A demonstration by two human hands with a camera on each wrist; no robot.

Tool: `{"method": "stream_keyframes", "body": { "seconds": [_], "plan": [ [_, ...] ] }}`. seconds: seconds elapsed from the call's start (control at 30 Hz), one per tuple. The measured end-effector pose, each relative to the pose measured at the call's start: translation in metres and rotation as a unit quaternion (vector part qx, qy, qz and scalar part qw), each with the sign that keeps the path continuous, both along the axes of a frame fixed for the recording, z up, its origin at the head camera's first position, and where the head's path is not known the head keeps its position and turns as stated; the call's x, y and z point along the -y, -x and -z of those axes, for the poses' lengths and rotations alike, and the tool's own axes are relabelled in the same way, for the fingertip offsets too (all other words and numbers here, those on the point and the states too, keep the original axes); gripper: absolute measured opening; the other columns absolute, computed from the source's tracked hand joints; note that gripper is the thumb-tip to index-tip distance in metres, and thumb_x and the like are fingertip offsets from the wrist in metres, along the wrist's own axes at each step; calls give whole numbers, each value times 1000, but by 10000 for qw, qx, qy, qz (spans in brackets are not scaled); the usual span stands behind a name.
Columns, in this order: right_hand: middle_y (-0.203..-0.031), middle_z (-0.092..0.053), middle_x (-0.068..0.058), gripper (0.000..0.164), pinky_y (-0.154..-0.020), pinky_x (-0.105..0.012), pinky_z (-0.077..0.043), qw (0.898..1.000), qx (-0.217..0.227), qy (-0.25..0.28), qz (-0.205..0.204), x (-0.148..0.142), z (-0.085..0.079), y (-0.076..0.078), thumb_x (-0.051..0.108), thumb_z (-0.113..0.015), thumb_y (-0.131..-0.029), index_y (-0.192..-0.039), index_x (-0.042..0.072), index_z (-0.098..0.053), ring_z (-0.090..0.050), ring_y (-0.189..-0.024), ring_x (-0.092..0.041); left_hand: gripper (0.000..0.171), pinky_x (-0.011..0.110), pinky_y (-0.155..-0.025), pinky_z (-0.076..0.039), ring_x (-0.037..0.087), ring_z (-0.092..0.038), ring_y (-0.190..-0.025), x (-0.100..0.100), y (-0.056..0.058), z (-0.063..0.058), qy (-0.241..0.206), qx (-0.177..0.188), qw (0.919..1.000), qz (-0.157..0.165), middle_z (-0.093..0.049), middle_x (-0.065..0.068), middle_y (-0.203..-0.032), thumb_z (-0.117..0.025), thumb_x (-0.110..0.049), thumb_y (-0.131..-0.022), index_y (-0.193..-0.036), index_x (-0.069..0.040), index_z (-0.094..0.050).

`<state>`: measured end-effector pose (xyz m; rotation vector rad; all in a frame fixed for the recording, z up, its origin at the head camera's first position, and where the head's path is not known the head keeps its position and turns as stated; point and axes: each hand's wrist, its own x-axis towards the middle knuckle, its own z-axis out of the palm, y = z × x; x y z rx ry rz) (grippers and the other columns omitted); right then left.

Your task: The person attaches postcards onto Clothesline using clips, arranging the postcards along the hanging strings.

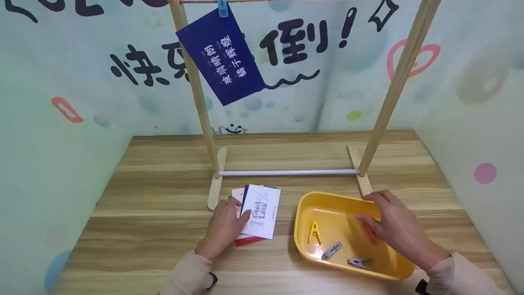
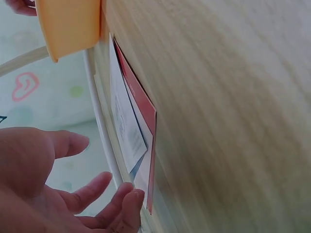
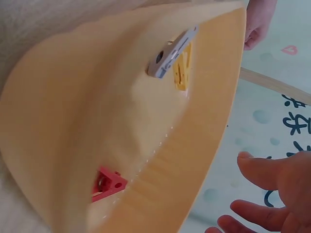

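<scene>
A small pile of cards lies on the table, topped by a white "Good Luck" card (image 1: 268,221), with a red card (image 1: 247,241) showing beneath. My left hand (image 1: 225,225) is at the pile's left side, fingers loosely spread and the thumb apart from them; in the left wrist view the fingertips (image 2: 131,199) are close to the cards' edge, and contact is hard to tell. My right hand (image 1: 395,225) hovers over the right side of a yellow basket (image 1: 305,205), fingers relaxed. Below it, partly hidden, is a red clothespin (image 3: 111,183). A yellow clothespin (image 1: 314,232) and two grey ones (image 1: 331,250) lie inside the basket.
Behind the cards stands a wooden frame (image 1: 393,94) with a white crossbar (image 1: 286,173) low down. From its upper cord, a blue clothespin (image 1: 222,8) holds a tilted dark blue card (image 1: 223,57). Printed panels enclose the table at the back and both sides.
</scene>
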<state>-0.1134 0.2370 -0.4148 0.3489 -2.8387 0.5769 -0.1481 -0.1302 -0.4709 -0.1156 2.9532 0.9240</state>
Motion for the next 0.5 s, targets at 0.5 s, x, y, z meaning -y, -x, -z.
{"method": "stream_keyframes", "body": {
  "seconds": [0.5],
  "plan": [
    [-101, -66, -21, 42, -67, -46, -52, 9939, 998, -387, 248, -6, 14, 8, 22, -80, -85, -113, -6, -67, -57, -74, -25, 73, 47, -93, -51, 32, -51, -99, -7, 5, 7, 481, 287, 9984, 35, -53, 28, -116, -76, -42, -86, -128, 12, -51]
  ]
}}
